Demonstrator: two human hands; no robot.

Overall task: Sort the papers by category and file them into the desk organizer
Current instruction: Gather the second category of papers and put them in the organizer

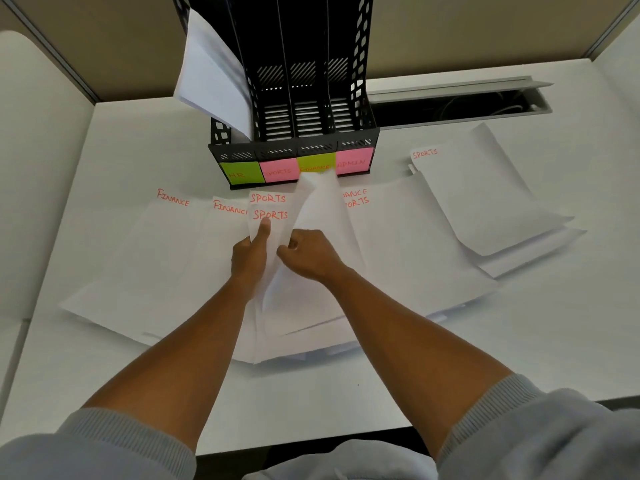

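The right hand [306,252] is pinching a lifted sheet [318,206] whose heading is facing away; the left hand [251,251] is pressing the SPORTS papers [270,216] down, thumb extended. Misfiling is looking likely if the hidden label goes unread. In the desk organizer [294,133], only the HR slot is holding filed sheets [211,77]; the others are seemingly standing empty.

desk organizer [298,133]: black, top centre, four slots tagged HR, SPORTS, FINANCE, ADMIN; sheets lean out of leftmost slot | papers [398,237]: fanned across white desk [104,150], headed FINANCE or SPORTS | left hand [251,251]: thumb pressing a SPORTS sheet | right hand [308,252]: pinching a lifted, curling sheet [318,206], frame centre
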